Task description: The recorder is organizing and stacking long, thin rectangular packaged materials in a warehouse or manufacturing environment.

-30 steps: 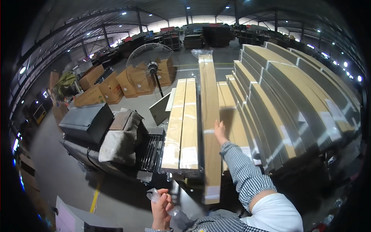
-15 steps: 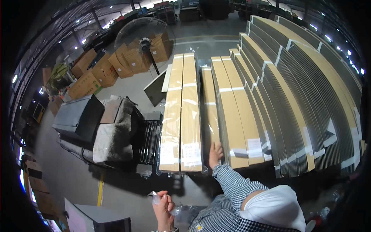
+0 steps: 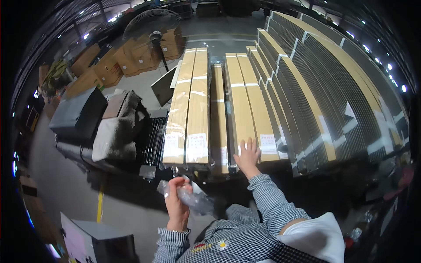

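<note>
Crumpled clear plastic film [image 3: 199,200] is gripped in my left hand [image 3: 176,202], in front of the near ends of the bundles. My right hand [image 3: 248,158] lies with fingers spread on the near end of a long brown cardboard bundle [image 3: 240,109] tied with white bands. A white label [image 3: 267,144] is on the strip beside those fingers. To the left, a lower, narrow bundle [image 3: 218,118] sits in the gap. Left of that are two long bundles [image 3: 197,105] wrapped in shiny clear plastic, with white labels near their close ends.
Tall stepped stacks of banded cardboard strips [image 3: 307,92] rise on the right. A black roller conveyor [image 3: 153,131], a grey cloth-covered thing [image 3: 115,131] and a dark box [image 3: 81,116] stand left. Behind are a pedestal fan [image 3: 155,37] and brown cartons [image 3: 107,68]. A grey cabinet [image 3: 101,236] is at lower left.
My right hand has moved from the narrow bundle in the gap onto the bundle to its right. My left hand has risen, with more plastic film showing. The whole view has shifted.
</note>
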The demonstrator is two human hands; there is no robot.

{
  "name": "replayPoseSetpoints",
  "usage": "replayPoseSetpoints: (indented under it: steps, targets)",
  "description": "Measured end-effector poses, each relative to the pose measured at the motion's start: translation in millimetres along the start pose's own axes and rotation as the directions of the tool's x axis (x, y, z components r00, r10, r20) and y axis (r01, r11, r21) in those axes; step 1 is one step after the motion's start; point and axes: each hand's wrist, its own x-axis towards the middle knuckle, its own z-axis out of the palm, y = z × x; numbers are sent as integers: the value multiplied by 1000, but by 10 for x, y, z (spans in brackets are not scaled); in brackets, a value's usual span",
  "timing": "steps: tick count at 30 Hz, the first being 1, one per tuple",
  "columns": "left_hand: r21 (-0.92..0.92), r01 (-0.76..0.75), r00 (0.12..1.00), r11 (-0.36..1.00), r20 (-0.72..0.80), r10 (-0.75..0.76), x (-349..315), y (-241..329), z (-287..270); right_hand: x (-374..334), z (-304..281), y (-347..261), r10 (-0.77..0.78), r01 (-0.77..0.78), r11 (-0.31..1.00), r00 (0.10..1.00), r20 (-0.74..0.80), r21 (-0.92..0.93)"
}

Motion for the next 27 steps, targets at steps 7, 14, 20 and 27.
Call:
replayPoseSetpoints:
  steps: [7,14,20,27]
  targets:
    - [54,-28,980,998,199,17,-492,95,280,-537,-404,20,168,-173,962,985,40,212]
    - [8,-57,975,998,215,54,-983,109,168,-2255,-1605,-614,-333,350,462,920,-206,815]
    - [295,-166,964,941,249,92,-1453,112,121,-2455,-1793,-856,-74,53,-47,996,-56,998]
    - [182,9,986,983,161,-39,-1607,58,-219,-2689,-1887,-637,-147,-113,-491,988,46,864]
